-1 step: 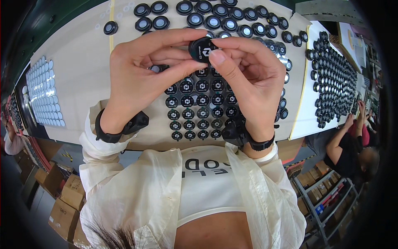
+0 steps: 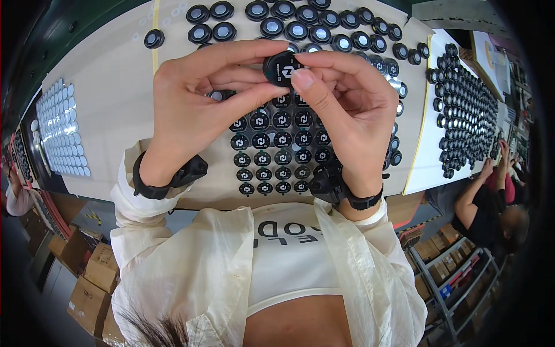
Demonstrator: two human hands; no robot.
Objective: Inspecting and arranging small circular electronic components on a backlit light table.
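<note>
Your fingers [image 2: 248, 52] are pinching from both sides: the left hand [image 2: 193, 101] grips the black disc [image 2: 275, 70] at its left edge, index finger above and thumb below, while the right hand [image 2: 361, 107] sets its index finger at the upper right edge and lays its thumb over the right of the face. You have the disc at the upper middle of the frame, seemingly raised above the bench [image 2: 115, 63], beyond the rows of labels [image 2: 282, 139] that fill the centre; black pucks [image 2: 272, 27] with pale middles lie along the top. Judging by your thumb, the step in hand looks like seating or smoothing a label on the face; the next move seems to call for a steady left pinch and even thumb pressure toward the rim. Its printed face points up at you, tilt hard to judge, with the white mark partly under your right thumb and small print running up and down to the mark's left. Being round, the disc shows no long axis across its face.
</note>
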